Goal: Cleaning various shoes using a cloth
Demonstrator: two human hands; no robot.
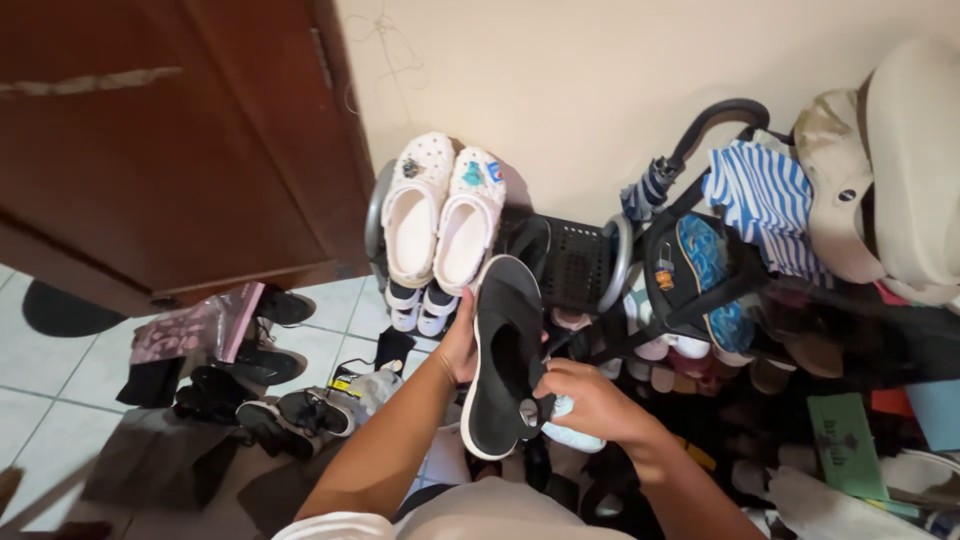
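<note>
Both forearms reach forward, left hand and right hand fingers clamped on a black sandal.

2 white clogs, 1 black sandal, 1 umbrella.

both hands hold black sandal

black slipper with a white sole edge, white clogs dotted with coloured charms, blue-and-white striped cloth, brown door, cream wall, pale floor tiles.
</note>
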